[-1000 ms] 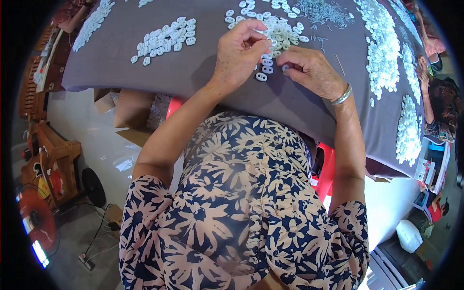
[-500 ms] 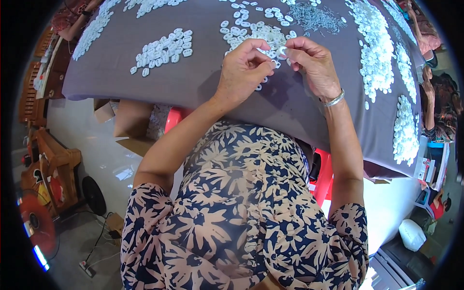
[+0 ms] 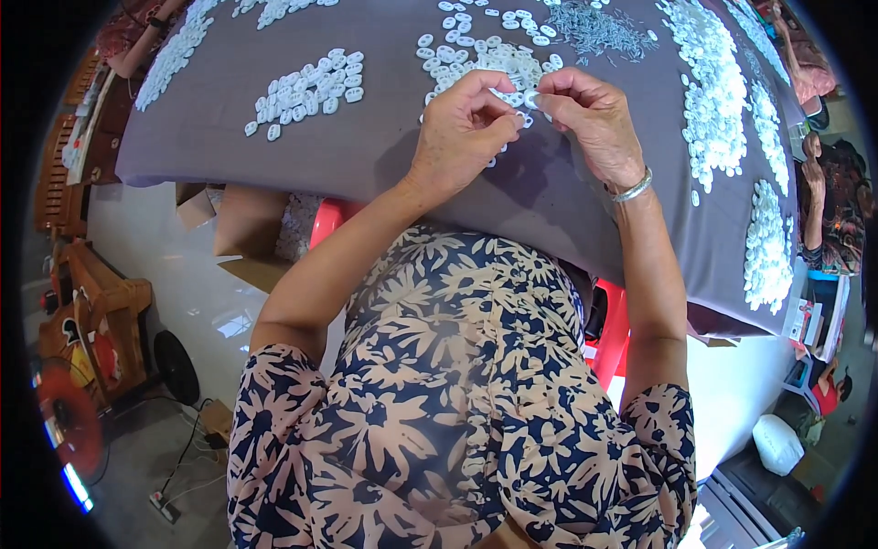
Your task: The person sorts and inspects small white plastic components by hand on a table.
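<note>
Both my hands are raised over the near edge of a cloth-covered table point(image 3: 384, 156), close together above a pile of small white oval plastic pieces point(image 3: 498, 59). My right hand point(image 3: 593, 119), with a bangle at the wrist, pinches one white oval plastic piece point(image 3: 530, 100) between thumb and fingertips. My left hand point(image 3: 465, 133) is curled, its thumb and index finger bent towards each other; what lies between its fingertips is too small to name. Behind the right hand is a heap of thin grey metal pins point(image 3: 599, 32).
A smaller group of white oval pieces point(image 3: 306, 91) lies left of my hands. More white heaps point(image 3: 718, 101) run down the table's right side. Other people's arms point(image 3: 812, 183) show at both side edges. A cardboard box point(image 3: 245, 220) and a red stool point(image 3: 611, 334) stand below the table edge.
My hands stay nearly in place over the pile. The fingertips of my right hand shift very slightly with the white piece; the view tilts a little.
</note>
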{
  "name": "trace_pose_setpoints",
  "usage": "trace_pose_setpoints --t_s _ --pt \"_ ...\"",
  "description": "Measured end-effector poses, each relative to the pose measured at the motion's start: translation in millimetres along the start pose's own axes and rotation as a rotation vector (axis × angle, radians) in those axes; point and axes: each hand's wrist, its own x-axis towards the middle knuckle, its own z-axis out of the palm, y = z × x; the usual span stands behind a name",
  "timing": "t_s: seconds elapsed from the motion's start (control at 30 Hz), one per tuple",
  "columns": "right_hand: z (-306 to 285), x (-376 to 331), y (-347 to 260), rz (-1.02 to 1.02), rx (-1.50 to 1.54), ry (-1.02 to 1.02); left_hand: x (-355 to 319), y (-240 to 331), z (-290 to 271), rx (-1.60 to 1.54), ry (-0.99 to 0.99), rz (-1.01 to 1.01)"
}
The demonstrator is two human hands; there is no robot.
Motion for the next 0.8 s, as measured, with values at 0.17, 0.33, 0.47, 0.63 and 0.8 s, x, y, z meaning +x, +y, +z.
trace_pose_setpoints --t_s 0.17,0.33,0.47,0.63,0.8 --pt "0.5 -0.3 -1.0 -0.013 -0.012 -0.011 -0.8 1.7 0.8 0.0 0.005 -0.012" --pt "0.9 -0.4 -1.9 -0.031 -0.022 -0.017 -0.7 1.4 0.7 -0.01 0.008 -0.006" --pt "0.9 -0.9 -3.1 -0.026 -0.022 -0.01 -0.2 -0.4 -1.1 0.022 -0.005 0.006" --pt "0.4 -1.0 -2.6 -0.027 -0.031 -0.03 0.0 -0.4 -1.5 0.024 -0.01 -0.013" --pt "0.2 -1.0 -1.9 -0.038 -0.049 -0.046 -1.0 1.7 -0.5 0.035 0.0 -0.017"
